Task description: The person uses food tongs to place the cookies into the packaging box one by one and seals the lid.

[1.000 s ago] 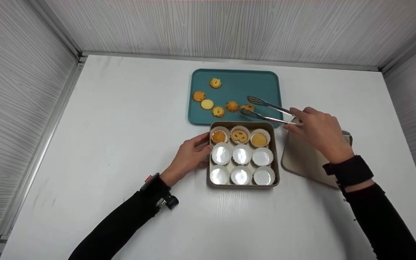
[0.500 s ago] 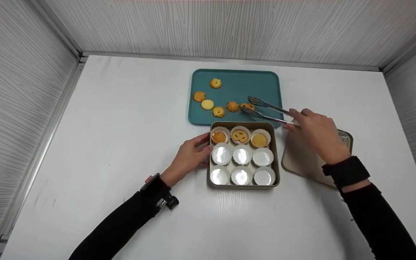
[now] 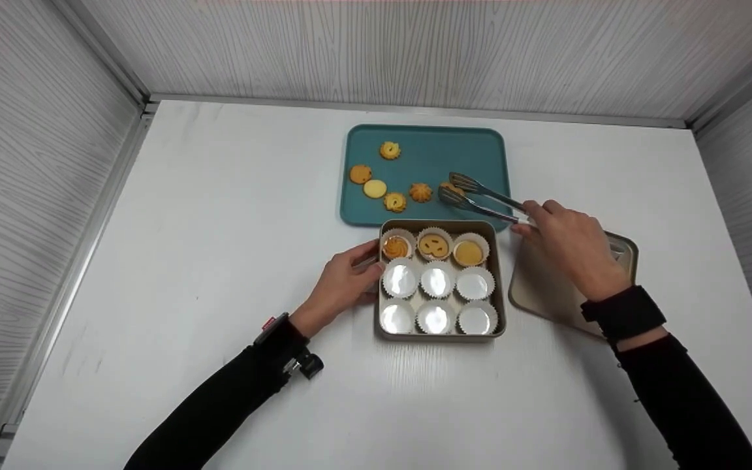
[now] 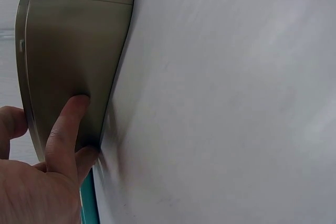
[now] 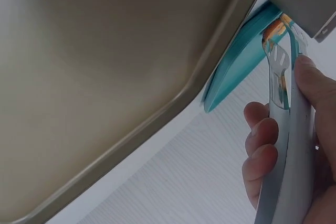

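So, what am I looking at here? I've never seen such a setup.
No machine here, just a person's bare left hand and right hand. The wide picture comes from a camera on the head; the close-ups look out from each wrist. On the white table are a teal tray with six cookies, a tin holding nine paper cups, three filled, and what looks like its lid. The left hand holds the tin's side; the right grips tongs, their tips at one cookie; whether they pinch it is unclear.

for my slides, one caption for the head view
Left hand holds a tin of paper cups; right hand holds tongs at a cookie on a teal tray.
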The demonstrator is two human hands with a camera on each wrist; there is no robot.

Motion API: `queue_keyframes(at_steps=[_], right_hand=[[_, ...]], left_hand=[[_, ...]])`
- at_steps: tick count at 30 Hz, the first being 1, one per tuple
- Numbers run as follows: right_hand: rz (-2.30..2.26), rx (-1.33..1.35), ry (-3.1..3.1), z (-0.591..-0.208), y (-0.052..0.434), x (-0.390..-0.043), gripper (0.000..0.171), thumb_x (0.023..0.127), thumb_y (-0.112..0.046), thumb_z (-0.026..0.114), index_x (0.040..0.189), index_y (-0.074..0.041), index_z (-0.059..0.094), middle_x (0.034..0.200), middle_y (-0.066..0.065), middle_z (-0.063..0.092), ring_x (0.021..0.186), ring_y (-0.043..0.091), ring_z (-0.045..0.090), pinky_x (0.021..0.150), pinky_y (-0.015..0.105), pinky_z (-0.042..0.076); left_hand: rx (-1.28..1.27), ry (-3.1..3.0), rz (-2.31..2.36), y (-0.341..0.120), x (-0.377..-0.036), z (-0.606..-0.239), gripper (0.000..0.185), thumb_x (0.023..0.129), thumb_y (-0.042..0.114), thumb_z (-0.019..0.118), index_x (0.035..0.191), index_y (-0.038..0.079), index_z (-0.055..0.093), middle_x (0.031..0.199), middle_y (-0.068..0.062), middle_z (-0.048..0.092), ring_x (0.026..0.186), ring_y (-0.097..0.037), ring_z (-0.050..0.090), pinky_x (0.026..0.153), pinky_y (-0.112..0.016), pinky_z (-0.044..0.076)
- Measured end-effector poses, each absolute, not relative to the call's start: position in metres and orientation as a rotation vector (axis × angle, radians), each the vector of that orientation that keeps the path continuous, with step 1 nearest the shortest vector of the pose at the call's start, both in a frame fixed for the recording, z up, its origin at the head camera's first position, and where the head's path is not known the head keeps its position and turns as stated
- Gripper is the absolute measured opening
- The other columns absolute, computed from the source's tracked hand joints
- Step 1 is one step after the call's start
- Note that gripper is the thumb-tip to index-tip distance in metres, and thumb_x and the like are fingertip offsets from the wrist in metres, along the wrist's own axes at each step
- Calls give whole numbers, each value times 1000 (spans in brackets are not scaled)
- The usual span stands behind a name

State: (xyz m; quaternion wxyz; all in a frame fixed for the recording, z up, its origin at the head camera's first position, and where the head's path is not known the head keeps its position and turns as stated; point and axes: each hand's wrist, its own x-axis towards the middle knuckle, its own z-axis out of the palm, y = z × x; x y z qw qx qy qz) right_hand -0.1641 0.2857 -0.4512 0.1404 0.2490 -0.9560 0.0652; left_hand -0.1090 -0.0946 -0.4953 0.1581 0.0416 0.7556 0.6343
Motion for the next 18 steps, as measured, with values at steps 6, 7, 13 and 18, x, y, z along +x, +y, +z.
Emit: queue_keyframes(at_steps=[6,7,13,18], right_hand=[[187,713,-2764,-450,286,-163,38,96,-29,75,118,1,65,80,18,62,53,30,53,46,48,51],[189,706,-2771,-449,286,-163,38,97,-29,75,119,1,65,80,18,62,53,30,53,46,48,51],[252,689,-2776,-440,286,-158,37,97,-29,74,121,-1,66,80,15,61,54,26,50,47,45,49],[318,743,-2691,-431,285,-150,37,94,-25,78,120,-1,68,79,14,62,54,24,49,45,39,46]], left_hand=[[121,2163,1814,-95,-108,-495,58,102,19,63,155,3,46,155,-13,51,136,-25,55,105,-33,52],[122,2163,1815,-95,-108,-495,58,102,19,63,155,3,45,155,-13,51,136,-25,55,107,-33,50],[135,2165,1809,-95,-108,-496,59,103,21,64,155,3,45,155,-13,51,136,-25,55,110,-34,48],[123,2184,1797,-95,-110,-496,58,102,21,64,155,3,46,154,-13,51,135,-25,56,111,-33,47]])
